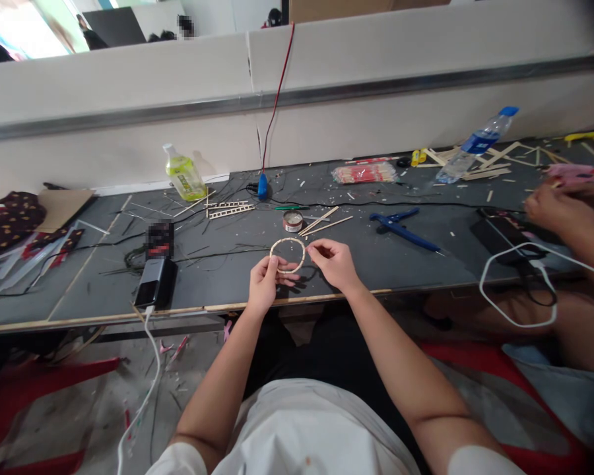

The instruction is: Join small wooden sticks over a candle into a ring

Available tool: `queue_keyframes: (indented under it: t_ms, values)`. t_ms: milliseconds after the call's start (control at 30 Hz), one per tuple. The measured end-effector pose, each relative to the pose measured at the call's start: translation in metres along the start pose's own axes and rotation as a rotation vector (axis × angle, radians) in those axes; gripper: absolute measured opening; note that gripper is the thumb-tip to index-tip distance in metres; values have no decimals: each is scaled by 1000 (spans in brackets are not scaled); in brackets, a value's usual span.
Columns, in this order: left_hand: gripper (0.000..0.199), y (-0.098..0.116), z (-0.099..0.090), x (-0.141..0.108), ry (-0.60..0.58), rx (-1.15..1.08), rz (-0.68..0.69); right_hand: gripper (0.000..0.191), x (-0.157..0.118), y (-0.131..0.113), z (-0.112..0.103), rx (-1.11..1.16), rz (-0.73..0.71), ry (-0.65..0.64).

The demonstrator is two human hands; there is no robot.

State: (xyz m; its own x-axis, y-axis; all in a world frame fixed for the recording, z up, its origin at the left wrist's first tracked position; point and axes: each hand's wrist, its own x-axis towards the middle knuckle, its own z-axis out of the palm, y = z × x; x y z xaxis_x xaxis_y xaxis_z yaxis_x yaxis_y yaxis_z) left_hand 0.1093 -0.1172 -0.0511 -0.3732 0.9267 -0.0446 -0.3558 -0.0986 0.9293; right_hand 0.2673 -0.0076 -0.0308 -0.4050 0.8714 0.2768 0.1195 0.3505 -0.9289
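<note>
A thin pale ring (288,239), which looks built from short wooden segments, is held up over the table's front edge. My left hand (266,280) grips its lower left side, with the thumb in front and the other fingers behind and below. At the ring's right edge, my right hand (332,260) is closed in a pinch. Its fingertips touch or nearly touch the rim, and any small piece between them is too small to make out. Just beyond the ring are a small round tin (292,221) and several thin wooden sticks (321,223).
Blue pliers (403,231) lie to the right, and a power bank (153,280) with a white cable sits left. Ladder-like stick pieces (231,210), a yellow-green bottle (184,175), a water bottle (478,145) and a stick pack (365,173) stand farther back. A co-worker's hands (559,208) are at right.
</note>
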Motion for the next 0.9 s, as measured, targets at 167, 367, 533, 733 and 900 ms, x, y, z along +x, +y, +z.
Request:
queue_keyframes:
  t_ms: [167, 367, 533, 733, 900]
  values:
    - [52, 0, 1, -1, -14, 12, -7, 12, 0, -7, -5, -206, -131, 68]
    - [50, -1, 0, -1, -19, -1, -9, 7, 6, -10, -18, -330, -215, 153]
    - [48, -4, -5, 1, -8, -28, -3, 21, 2, -6, -24, -278, -161, 176]
    - [48, -5, -4, 2, -7, -34, -7, 25, -9, -2, -10, -143, -101, 20]
    - [49, -3, -3, 1, -17, -24, -20, 26, -9, -7, -2, -106, -105, 24]
